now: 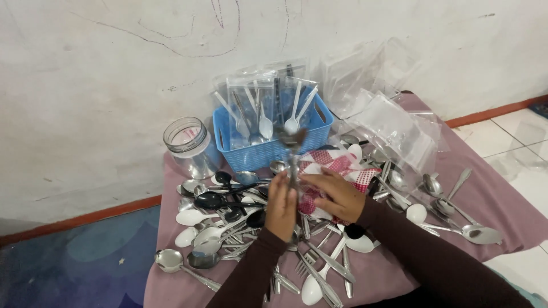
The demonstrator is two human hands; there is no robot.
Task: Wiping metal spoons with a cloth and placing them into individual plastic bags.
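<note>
We had both hands over the middle of the cutlery pile. Our left hand (281,206) was closed around the handle of a metal utensil (293,149), held upright, its top end blurred just in front of the blue basket (227,149); it looked like a fork, but we could not tell for sure. Our right hand (338,194) was curled around a red-and-white checked cloth (342,166), pressed against the utensil's shaft.

The utensil looked stiff, light and smooth, probably slippery where polished, so we judged the handle the safe place to grip, as the left hand did. The cloth was soft and limp and bunched easily.

It was silvery and slim, shiny along the shaft.

Around the hands lay loose metal spoons (171,261), black spoons (210,200), white plastic spoons (190,217) and forks (311,272) on a mauve cover (502,197). A clear jar (188,145) stood far left, next to the basket, which held bagged spoons. Clear plastic bags (394,128) were heaped far right.
</note>
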